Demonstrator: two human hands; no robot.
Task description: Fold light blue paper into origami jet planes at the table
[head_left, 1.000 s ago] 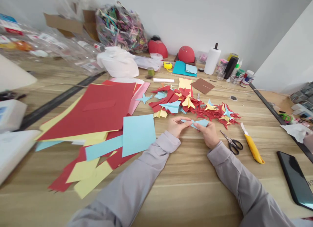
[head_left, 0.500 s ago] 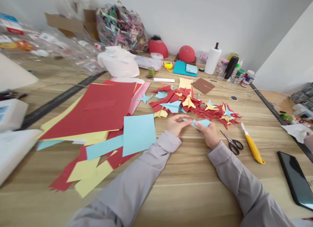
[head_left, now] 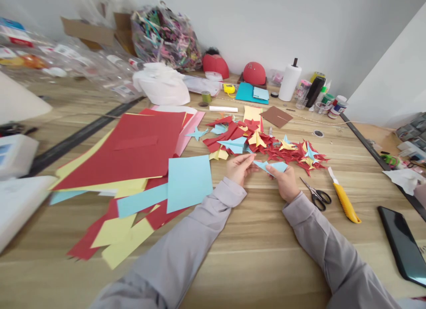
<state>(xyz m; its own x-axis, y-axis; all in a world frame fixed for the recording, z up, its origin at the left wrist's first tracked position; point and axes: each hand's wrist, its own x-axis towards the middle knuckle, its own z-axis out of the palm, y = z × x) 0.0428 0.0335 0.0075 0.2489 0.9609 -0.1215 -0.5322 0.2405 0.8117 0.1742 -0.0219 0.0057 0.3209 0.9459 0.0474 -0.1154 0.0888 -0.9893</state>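
Observation:
A small folded piece of light blue paper (head_left: 278, 166) is between my two hands, just in front of a pile of folded red, yellow and blue paper pieces (head_left: 282, 152). My right hand (head_left: 285, 182) grips its right part, with the thumb on top. My left hand (head_left: 238, 168) has its fingers pinched together at the left tip of the blue paper. Left of my left hand lies a flat light blue square sheet (head_left: 190, 183). Black-handled scissors (head_left: 317, 196) rest to the right of my right hand, beside a yellow cutter (head_left: 346, 201).
Large red sheets (head_left: 133, 153) and yellow and blue strips cover the left side. A black phone (head_left: 401, 244) lies at the right. Along the back stand a white bottle (head_left: 289, 82), a yellow tape measure (head_left: 229, 89) and a stuffed plastic bag (head_left: 166, 38).
The fingers of my left hand have shifted slightly left and up toward the tip of the blue paper. My right hand has barely moved and still grips it.

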